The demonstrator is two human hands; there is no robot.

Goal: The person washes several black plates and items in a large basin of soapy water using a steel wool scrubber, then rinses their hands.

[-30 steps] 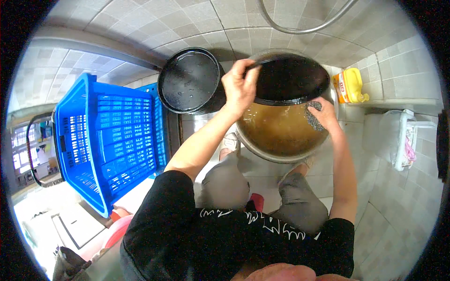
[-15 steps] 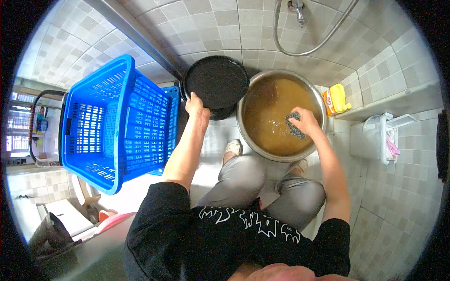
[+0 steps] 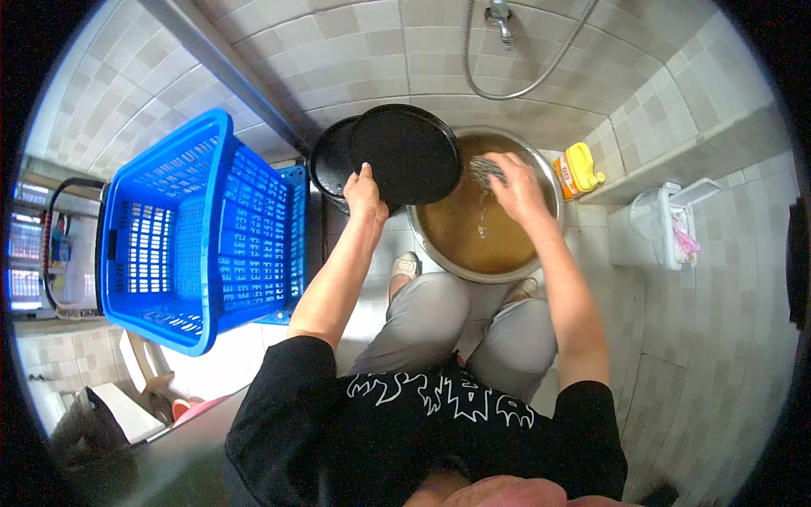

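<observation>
My left hand [image 3: 365,196] grips the near rim of a round black tray [image 3: 407,152], thumb on top. This tray is lifted and overlaps the left edge of a wide metal basin [image 3: 553,190]. Under it, to the left, sits another round black tray [image 3: 329,162] on a stack. In my right hand [image 3: 517,188] is a grey steel wool scourer [image 3: 487,169], held over the basin beside the lifted tray. Water drips from the scourer into the murky brown water [image 3: 473,232]. My fingers partly cover the scourer.
A blue slatted basket [image 3: 211,253] stands at the left. Right of the basin is a yellow bottle [image 3: 579,171], and farther right a white bin [image 3: 663,226] with something pink. A shower hose [image 3: 507,95] hangs from the wall tap [image 3: 500,21].
My left hand has raised the top black tray off the stack and moved it right, toward the basin. The scourer has come up out of the water, left and away from me, toward the tray.
</observation>
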